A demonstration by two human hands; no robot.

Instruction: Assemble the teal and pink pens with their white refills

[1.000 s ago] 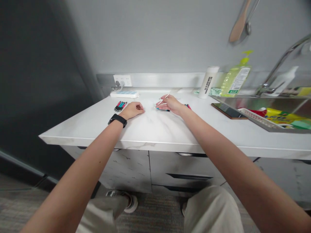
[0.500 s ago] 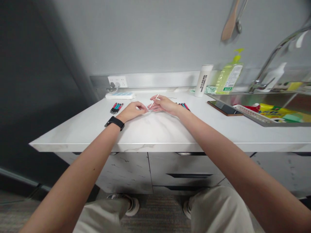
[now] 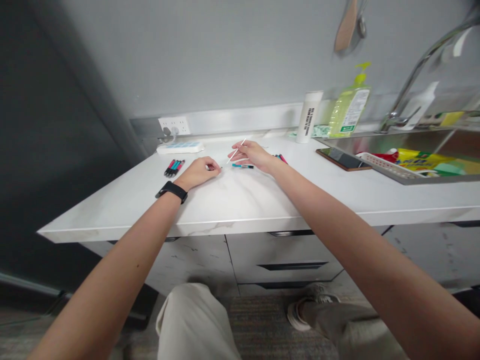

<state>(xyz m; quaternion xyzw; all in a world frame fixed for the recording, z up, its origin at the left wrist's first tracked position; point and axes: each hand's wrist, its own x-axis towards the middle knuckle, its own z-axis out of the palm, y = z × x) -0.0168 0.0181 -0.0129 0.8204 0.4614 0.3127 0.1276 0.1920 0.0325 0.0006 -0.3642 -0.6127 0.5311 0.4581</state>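
Note:
My right hand (image 3: 253, 154) pinches a thin white pen refill (image 3: 236, 151), which slants up to the right between the fingers. Beneath those fingers a teal and black pen piece (image 3: 243, 166) lies on the white countertop (image 3: 240, 200). To the left, my left hand (image 3: 204, 171) is closed, thumb against fingers. A tiny dark tip shows at its fingertips, too small to name. Beside that hand lie several pink, teal and black pens (image 3: 174, 168) in a row. More pens (image 3: 280, 158) are partly hidden behind my right wrist.
A power strip (image 3: 180, 148) lies at the back left below a wall socket (image 3: 174, 125). At the right are a white bottle (image 3: 309, 117), a yellow-green pump bottle (image 3: 349, 110), a phone (image 3: 343, 158) and a sink (image 3: 416, 179) with a faucet (image 3: 423, 67).
My hands have moved apart; the left has drawn back to the left from the refill. The teal pen piece now shows under my right hand. The camera view has shifted slightly.

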